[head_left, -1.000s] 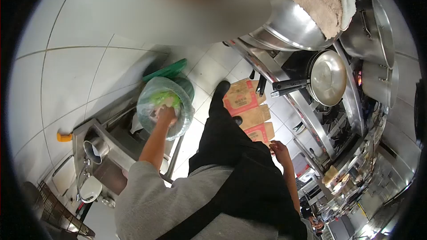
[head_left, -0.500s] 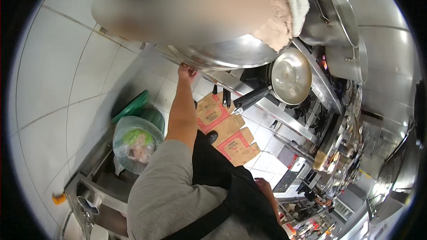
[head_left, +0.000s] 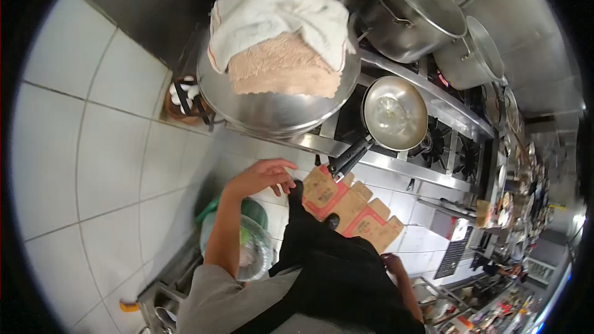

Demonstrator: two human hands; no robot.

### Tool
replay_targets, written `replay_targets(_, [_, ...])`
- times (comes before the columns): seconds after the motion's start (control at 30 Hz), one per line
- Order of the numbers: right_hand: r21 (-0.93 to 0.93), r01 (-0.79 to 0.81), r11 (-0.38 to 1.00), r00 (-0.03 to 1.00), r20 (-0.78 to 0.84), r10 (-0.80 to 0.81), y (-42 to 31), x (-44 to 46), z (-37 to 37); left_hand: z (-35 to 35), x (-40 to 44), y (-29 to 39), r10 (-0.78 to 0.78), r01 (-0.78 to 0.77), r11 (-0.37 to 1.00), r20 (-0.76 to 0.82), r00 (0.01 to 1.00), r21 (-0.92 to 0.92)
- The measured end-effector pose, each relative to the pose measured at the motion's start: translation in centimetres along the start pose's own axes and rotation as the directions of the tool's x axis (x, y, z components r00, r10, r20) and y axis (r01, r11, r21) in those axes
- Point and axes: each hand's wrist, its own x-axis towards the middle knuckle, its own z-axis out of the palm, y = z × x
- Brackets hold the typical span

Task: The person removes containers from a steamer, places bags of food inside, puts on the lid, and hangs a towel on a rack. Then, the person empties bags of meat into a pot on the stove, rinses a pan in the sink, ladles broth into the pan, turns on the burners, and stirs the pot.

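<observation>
My left hand (head_left: 265, 177) is raised over the floor, below the front of a large round metal vessel (head_left: 272, 111). Its fingers are loosely bent and apart, with nothing between them. A white towel (head_left: 278, 9) and a beige cloth (head_left: 284, 71) lie on top of the vessel. Under my left forearm stands a green bin (head_left: 253, 210) with a clear liner (head_left: 263, 256), partly hidden. My right hand (head_left: 393, 264) is low beside my black apron (head_left: 334, 266), its fingers curled closed; what they hold, if anything, is hidden.
Stacked frying pans (head_left: 396, 114) sit on the stove, handles pointing at the front edge. Behind are tall pots (head_left: 411, 21). Flattened cardboard (head_left: 352, 207) covers part of the floor. A basket with white items (head_left: 185, 96) is by the wall. A person (head_left: 504, 270) is far right.
My left hand has left the bin, reached the stove's front edge, and now hangs free below it. The view has swung toward the stove, showing the towels and vessel fully.
</observation>
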Motion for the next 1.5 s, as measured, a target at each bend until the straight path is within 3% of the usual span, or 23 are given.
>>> replay_targets(0.03, [0.401,-0.43,0.809,0.898,0.1,0.428,-5.5,1.7,-2.2,1.1,-2.8,4.9,0.148,-0.145,0.987,-0.046,0.988,0.063])
replay_targets(0.07, [0.454,-0.496,0.74,0.861,0.149,0.486,-6.2,3.9,-2.5,1.8,-4.3,8.7,0.358,-0.258,0.907,-0.284,0.89,0.334])
replay_targets(0.1, [0.497,-0.558,0.664,0.819,0.203,0.537,-6.1,5.3,-2.4,2.3,-5.2,12.6,0.589,-0.277,0.753,-0.423,0.689,0.597])
replay_targets(0.17, [0.217,-0.2,0.955,0.979,0.085,0.186,-4.0,8.8,-2.2,4.2,-5.5,21.7,0.927,-0.043,0.134,-0.11,0.357,0.99])
replay_targets(0.23, [-0.12,0.16,0.98,0.984,-0.058,-0.168,-2.8,12.2,-2.1,3.4,-2.3,25.3,0.932,0.067,-0.139,0.108,0.345,0.988])
replay_targets(0.3, [0.285,0.0,0.958,0.989,-0.144,0.043,-10.2,12.6,-5.5,0.9,1.3,25.6,0.888,0.094,-0.296,0.238,0.392,0.95])
replay_targets(0.33, [0.323,-0.011,0.946,0.984,-0.164,0.067,-12.6,12.6,-6.8,-0.3,2.7,25.8,0.857,0.103,-0.375,0.303,0.416,0.921])
replay_targets(0.43, [0.454,-0.013,0.891,0.975,-0.192,0.112,-17.2,11.7,-8.6,-2.9,3.9,27.8,0.905,0.037,-0.244,0.214,0.368,0.969])
replay_targets(0.5, [0.527,0.035,0.849,0.98,-0.185,0.074,-19.0,10.9,-10.1,-3.8,3.9,30.2,0.967,-0.173,0.153,-0.112,0.229,0.973])
replay_targets(0.57, [0.597,0.105,0.796,0.974,-0.223,0.038,-20.2,10.3,-11.7,-3.9,3.0,33.7,0.984,-0.228,0.163,-0.176,-0.036,0.96])
replay_targets(0.6, [0.652,0.159,0.741,0.965,-0.262,0.024,-21.0,9.9,-12.6,-2.8,2.5,35.3,0.951,-0.462,0.251,-0.305,-0.044,0.85])
replay_targets(0.63, [0.699,0.214,0.682,0.953,-0.302,0.011,-21.9,9.5,-13.6,-1.8,1.7,36.9,0.904,-0.667,0.307,-0.427,-0.018,0.679])
replay_targets(0.73, [0.662,0.408,0.629,0.896,-0.423,-0.136,-27.5,7.3,-19.0,9.7,-2.5,38.2,0.864,-0.884,0.343,-0.476,0.164,0.317])
replay_targets(0.83, [0.591,0.638,0.493,0.762,-0.575,-0.298,-35.2,2.3,-24.1,15.9,-1.6,35.5,0.893,-0.907,0.396,-0.288,0.345,0.143])
replay_targets(0.9, [0.494,0.781,0.383,0.624,-0.649,-0.435,-37.5,-0.5,-26.1,23.8,-0.7,31.3,0.84,-0.842,0.528,-0.215,0.498,0.113])
replay_targets(0.93, [0.474,0.839,0.268,0.543,-0.7,-0.464,-37.9,-1.3,-26.4,25.7,0.7,28.7,0.815,-0.775,0.58,-0.162,0.557,0.251])
replay_targets(1.03, [0.384,0.921,0.064,0.385,-0.875,-0.292,-37.5,-5.1,-25.8,33.9,5.1,19.0,0.743,-0.742,0.601,0.133,0.656,0.296])
replay_targets(1.1, [0.389,0.878,0.28,0.433,-0.894,-0.116,-32.8,-5.9,-24.4,39.7,6.8,13.9,0.63,-0.69,0.709,0.307,0.713,0.145])
replay_targets(1.17, [0.499,0.807,0.315,0.489,-0.865,0.117,-26.2,-8.0,-22.6,43.7,8.7,10.1,0.493,-0.51,0.858,0.389,0.778,-0.066])
replay_targets(1.3, [0.464,0.886,0.005,0.402,-0.772,0.492,-15.8,-17.3,-17.6,51.7,11.2,5.4,0.4,-0.362,0.917,0.373,0.837,-0.169])
replay_targets(1.43, [0.428,0.868,0.25,0.148,-0.704,0.694,-5.9,-27.3,-8.1,59.8,12.3,0.3,0.227,-0.189,0.974,0.489,0.842,-0.127])
replay_targets(1.47, [0.293,0.946,0.14,0.077,-0.621,0.78,-6.3,-30.0,-7.2,62.0,12.3,-0.7,0.162,-0.126,0.987,0.528,0.834,-0.103])
replay_targets(1.5, [0.124,0.991,0.052,0.02,-0.518,0.855,-6.6,-32.1,-5.9,63.1,13.0,-0.9,-0.044,0.069,0.998,0.697,0.715,-0.008])
